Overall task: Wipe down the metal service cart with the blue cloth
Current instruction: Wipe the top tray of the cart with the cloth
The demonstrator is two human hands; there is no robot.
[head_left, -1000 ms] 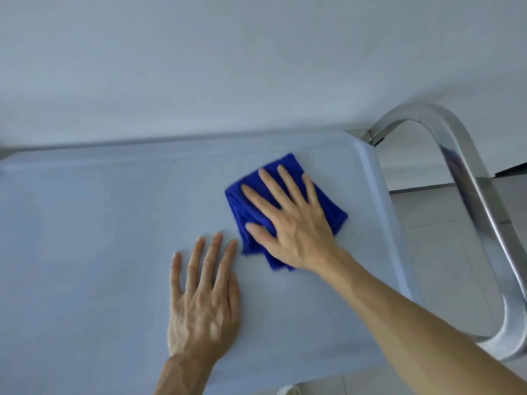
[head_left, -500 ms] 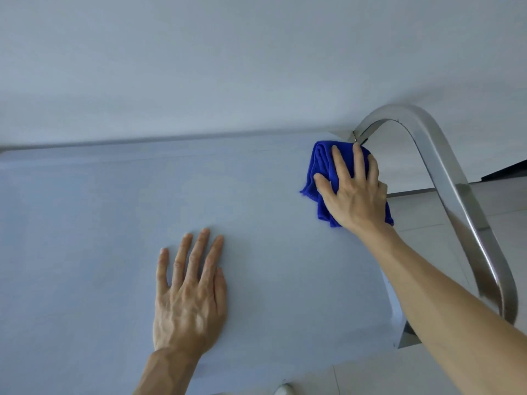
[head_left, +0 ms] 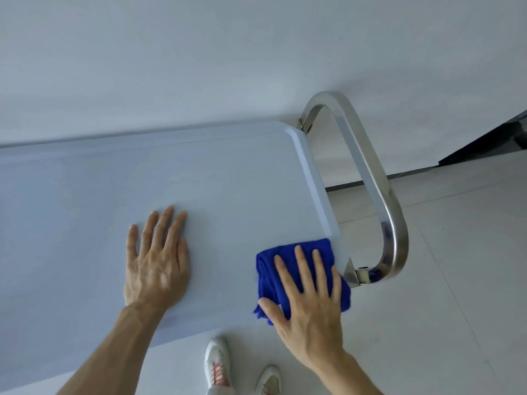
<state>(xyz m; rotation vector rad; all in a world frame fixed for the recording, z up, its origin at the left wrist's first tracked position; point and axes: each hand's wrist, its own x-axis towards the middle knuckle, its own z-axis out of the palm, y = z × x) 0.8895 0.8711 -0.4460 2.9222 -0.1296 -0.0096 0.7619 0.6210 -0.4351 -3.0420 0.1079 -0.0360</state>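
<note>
The left hand [head_left: 156, 260] lay flat on the top shelf of the metal service cart [head_left: 85, 218], fingers straight and close together, grasping nothing; it seemed only to brace the cart, and it sat well apart from the cloth. To its right, at the near right corner of the shelf, the blue cloth [head_left: 266, 269] was bunched in soft folds, its right part running over the raised rim and hanging a little past the near edge. The right hand [head_left: 310, 306] pressed down on it with fingers spread and straight, the thumb out to the left at the cloth's near edge; none of them curled round the fabric. The fingers pointed away from the person, toward the far side of the shelf, so the cloth lay directly under them, with the shelf's long axis running off to the left. By that layout the right hand was plainly the one to carry the wipe on, and the open surface left to cover lay leftward and away from it. Further right, just beside the cloth's corner, the chrome handle [head_left: 376, 178] looped outward from the shelf's end, and below, on the pale floor, the person's shoes [head_left: 218, 363] showed.
</note>
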